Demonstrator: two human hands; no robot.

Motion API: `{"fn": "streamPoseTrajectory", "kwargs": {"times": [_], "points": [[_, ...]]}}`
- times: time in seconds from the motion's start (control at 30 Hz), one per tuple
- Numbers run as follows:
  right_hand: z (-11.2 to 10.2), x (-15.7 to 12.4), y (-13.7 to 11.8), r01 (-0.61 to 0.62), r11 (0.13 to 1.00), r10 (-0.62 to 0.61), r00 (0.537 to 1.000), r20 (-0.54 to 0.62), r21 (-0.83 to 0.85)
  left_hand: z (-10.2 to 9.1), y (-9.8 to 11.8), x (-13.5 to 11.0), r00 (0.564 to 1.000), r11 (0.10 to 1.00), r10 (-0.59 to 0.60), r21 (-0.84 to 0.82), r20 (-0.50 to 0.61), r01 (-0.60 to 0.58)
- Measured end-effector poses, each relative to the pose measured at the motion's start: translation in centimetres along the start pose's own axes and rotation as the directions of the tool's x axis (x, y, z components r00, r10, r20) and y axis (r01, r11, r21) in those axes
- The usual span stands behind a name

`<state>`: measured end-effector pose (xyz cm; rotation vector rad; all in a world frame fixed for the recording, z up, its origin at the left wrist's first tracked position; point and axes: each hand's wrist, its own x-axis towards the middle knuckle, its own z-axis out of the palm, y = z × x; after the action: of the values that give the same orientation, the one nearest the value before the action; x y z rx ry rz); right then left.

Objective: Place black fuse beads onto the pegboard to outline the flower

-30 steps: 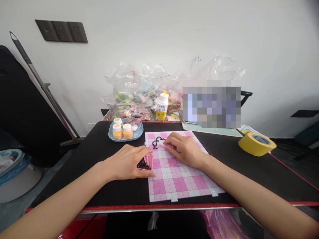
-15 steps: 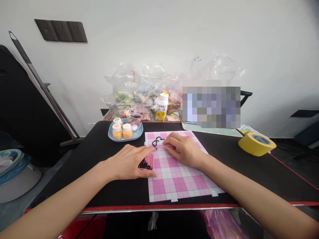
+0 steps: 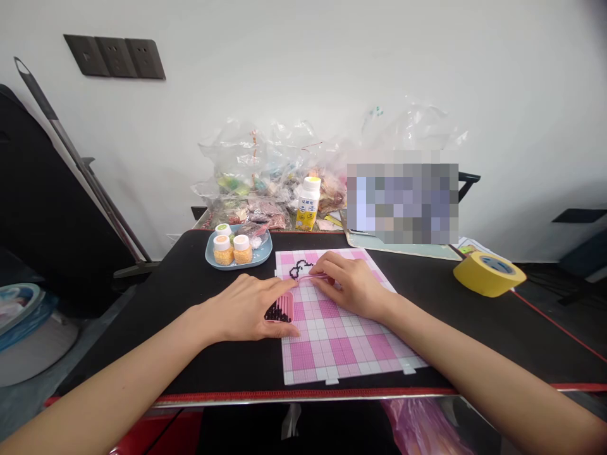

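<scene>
A pegboard (image 3: 344, 349) with a pink-and-white checked pattern lies on the black mat. Near its top left, small black beads (image 3: 294, 268) form a curved outline. My right hand (image 3: 348, 281) rests over the upper board, fingers closed on pink tweezers (image 3: 310, 276) whose tip points left beside the outline. At the board's left edge, my left hand (image 3: 246, 309) is wrapped round a ridged pink bead tray (image 3: 288, 303) holding loose black beads (image 3: 277, 313). Its thumb lies at the tray's near side, and its index finger reaches toward the tweezers' tip.
A blue plate (image 3: 260, 258) with small bead jars (image 3: 243, 249) stands behind my left hand. At the back are a white-and-yellow bottle (image 3: 308, 205), plastic bags (image 3: 260, 167) and a blurred-out rectangle (image 3: 403, 202). A yellow tape roll (image 3: 488, 273) lies on the right.
Both hands keep nearly the same place. My left index fingertip and the tweezers' tip have shifted very slightly; the view itself has moved a little.
</scene>
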<state>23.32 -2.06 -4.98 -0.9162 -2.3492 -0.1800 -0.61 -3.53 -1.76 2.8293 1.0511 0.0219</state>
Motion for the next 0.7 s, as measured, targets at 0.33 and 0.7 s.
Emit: {"fn": "streamPoseTrajectory", "kwargs": {"times": [0.33,0.7], "points": [[-0.5,0.1,-0.4,0.021,0.999,-0.018,0.997,-0.08,0.035,0.1,-0.3,0.0,1.0,1.0,0.011,-0.027,-0.029,-0.012],[-0.7,0.1,-1.2,0.19,0.976,-0.169,0.97,-0.173,0.108,0.7,0.4,-0.2,0.986,0.991,-0.03,-0.131,-0.167,0.009]]}}
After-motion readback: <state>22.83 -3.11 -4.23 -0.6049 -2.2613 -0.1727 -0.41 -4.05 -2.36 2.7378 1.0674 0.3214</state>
